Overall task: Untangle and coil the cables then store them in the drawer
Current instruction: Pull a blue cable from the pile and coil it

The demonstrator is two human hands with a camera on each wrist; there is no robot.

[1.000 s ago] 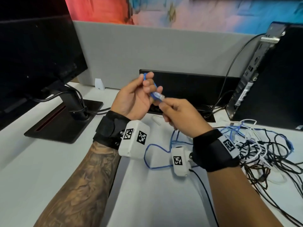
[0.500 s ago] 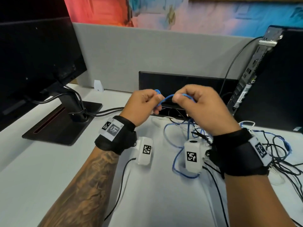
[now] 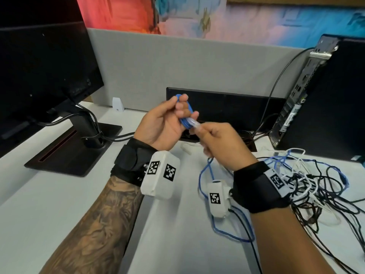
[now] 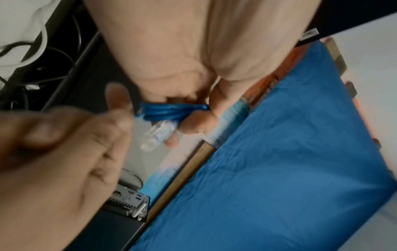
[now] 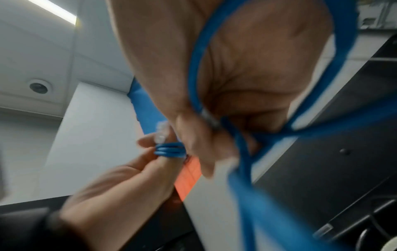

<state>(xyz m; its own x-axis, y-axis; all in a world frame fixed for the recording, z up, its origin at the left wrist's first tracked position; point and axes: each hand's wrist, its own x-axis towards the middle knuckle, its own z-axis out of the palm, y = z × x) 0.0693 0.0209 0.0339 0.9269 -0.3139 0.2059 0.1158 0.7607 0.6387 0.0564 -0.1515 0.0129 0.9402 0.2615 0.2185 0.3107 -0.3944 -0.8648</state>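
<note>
A blue network cable (image 3: pixel 187 120) is wound in a few turns round the fingers of my left hand (image 3: pixel 167 123), which is raised palm-up above the desk. Its clear plug (image 4: pixel 158 134) sticks out beside the coil (image 4: pixel 171 113). My right hand (image 3: pixel 215 143) pinches the cable just right of the coil (image 5: pixel 169 149); the cable's slack (image 5: pixel 240 144) runs through its curled fingers. The loose length (image 3: pixel 223 230) hangs down to the white desk and loops under my right wrist. A tangle of black, white and blue cables (image 3: pixel 316 180) lies at the right. No drawer is in view.
A black monitor (image 3: pixel 43 76) on its stand (image 3: pixel 73 151) fills the left. A black computer tower (image 3: pixel 324 99) stands at the right, a black box (image 3: pixel 227 107) lies behind my hands, and a grey partition (image 3: pixel 187 62) closes the back. Bare desk (image 3: pixel 39 194) spreads at the near left.
My left hand turned palm-up again and rose with another turn of blue cable on its fingers. My right hand dropped from level with the left to just below and right of the coil.
</note>
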